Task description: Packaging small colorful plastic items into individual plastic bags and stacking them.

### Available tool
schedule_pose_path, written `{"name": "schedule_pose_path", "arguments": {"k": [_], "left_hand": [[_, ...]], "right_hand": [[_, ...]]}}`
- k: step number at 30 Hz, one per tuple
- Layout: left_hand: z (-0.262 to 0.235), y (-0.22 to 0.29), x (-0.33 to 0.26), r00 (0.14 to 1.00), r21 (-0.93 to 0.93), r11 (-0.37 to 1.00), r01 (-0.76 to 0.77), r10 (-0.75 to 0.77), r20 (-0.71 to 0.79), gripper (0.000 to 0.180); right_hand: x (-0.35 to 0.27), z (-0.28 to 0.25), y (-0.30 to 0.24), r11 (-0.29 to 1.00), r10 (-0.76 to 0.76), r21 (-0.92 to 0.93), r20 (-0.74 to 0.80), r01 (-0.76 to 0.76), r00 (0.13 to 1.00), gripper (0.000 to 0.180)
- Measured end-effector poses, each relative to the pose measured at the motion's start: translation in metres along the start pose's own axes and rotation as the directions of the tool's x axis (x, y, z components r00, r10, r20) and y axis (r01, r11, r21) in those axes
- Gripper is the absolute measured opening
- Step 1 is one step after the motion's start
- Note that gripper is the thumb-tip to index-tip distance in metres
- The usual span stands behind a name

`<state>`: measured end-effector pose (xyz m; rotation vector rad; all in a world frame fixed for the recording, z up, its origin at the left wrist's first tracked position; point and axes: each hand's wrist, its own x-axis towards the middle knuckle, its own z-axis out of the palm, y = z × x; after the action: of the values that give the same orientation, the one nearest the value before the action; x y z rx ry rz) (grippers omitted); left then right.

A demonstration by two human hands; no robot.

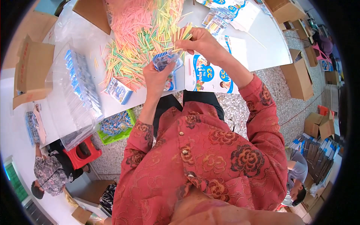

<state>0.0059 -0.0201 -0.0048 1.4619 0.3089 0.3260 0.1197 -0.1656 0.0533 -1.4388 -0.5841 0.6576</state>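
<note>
My left hand (pixel 154 77) holds a small clear plastic packet (pixel 164 60) with a blue-striped border, its thumb pressed against the front. Just right of it, my right hand (pixel 207 45) pinches several thin pastel sticks (pixel 183 34), yellow and pink ones among them. Beyond both hands spreads a big heap of pink, yellow and green sticks (pixel 127 62). One blue-edged packet (pixel 119 91) lies at the table's near edge, left of my left hand. Another blue-edged packet (pixel 171 81) sits partly hidden behind my left wrist. Under my right forearm are white and blue printed pouches (pixel 195 77).
A clear plastic tub (pixel 71 125) with rows of blue packets (pixel 80 75) stands left on the white table (pixel 144 95). Packets (pixel 217 20) lie far right. Below are a green crate (pixel 132 117) and red stool (pixel 95 154). Cardboard boxes (pixel 298 77) and two people surround the table.
</note>
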Motion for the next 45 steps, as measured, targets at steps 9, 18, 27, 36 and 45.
{"name": "schedule_pose_path", "arguments": {"k": [9, 18, 27, 36, 45], "left_hand": [[0.003, 0.005, 0.002, 0.998, -0.013, 0.998, 0.065, -0.065, 0.026, 0.014], [0.001, 0.001, 0.007, 0.999, 0.033, 0.999, 0.037, -0.038, 0.026, 0.012], [0.000, -0.004, 0.013, 1.000, -0.082, 0.997, 0.001, 0.000, 0.009, 0.013], [0.001, -0.003, 0.013, 0.999, -0.120, 0.992, 0.033, -0.029, 0.034, 0.017], [-0.001, -0.006, 0.014, 0.999, -0.118, 0.993, 0.016, -0.010, 0.049, 0.017]], "right_hand": [[0.005, 0.004, 0.001, 0.882, -0.229, -0.433, -0.052, 0.184, 0.972, 0.017], [0.010, 0.007, -0.003, 0.738, -0.366, -0.583, 0.077, 0.339, 0.928, 0.018], [0.021, -0.001, -0.006, 0.781, -0.342, -0.556, 0.004, 0.286, 0.940, 0.023], [0.014, 0.014, -0.010, 0.958, -0.279, -0.061, 0.041, 0.281, 0.960, 0.027], [0.013, 0.021, -0.018, 0.944, -0.329, -0.011, -0.009, 0.329, 0.944, 0.029]]}}
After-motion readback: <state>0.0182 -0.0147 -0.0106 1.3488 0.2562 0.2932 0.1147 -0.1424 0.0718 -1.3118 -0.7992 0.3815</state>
